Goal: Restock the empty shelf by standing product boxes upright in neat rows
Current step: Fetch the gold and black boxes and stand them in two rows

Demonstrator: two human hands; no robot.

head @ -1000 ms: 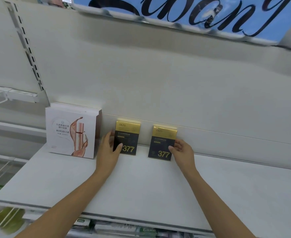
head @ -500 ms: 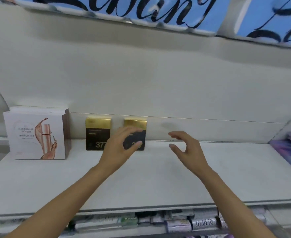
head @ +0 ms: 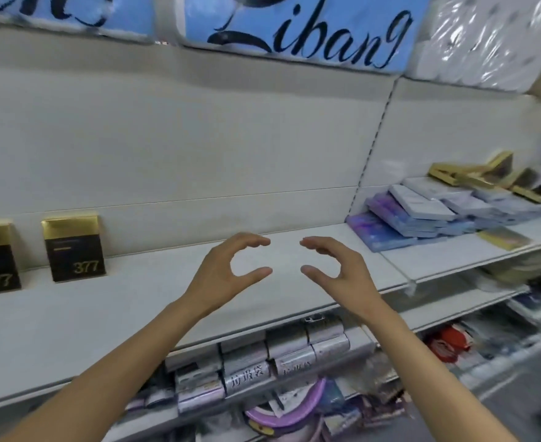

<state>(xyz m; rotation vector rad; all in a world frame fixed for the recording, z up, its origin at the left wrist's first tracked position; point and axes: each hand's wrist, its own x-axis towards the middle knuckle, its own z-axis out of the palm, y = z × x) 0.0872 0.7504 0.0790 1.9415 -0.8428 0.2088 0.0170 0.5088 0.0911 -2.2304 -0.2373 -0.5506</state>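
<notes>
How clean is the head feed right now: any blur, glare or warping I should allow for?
Head view: wide-angle warp bows the shelf edge; motion blur smears the right side, including the flat box pile; glare on the plastic-wrapped goods top right; the 377 box and both empty hands, left and right, read fairly sharp.

This is a shop aisle. White retail shelving (head: 154, 301) with slotted uprights runs across the view, and two black-and-gold boxes (head: 73, 248) marked 377 stand at 9 o'clock. Flat boxed goods (head: 422, 212) lie piled at 3 o'clock. Packaged rolls (head: 256, 362) with printed labels fill the lower shelf at 6 o'clock, and blue branded packs (head: 294, 30) sit at 12 o'clock.
</notes>
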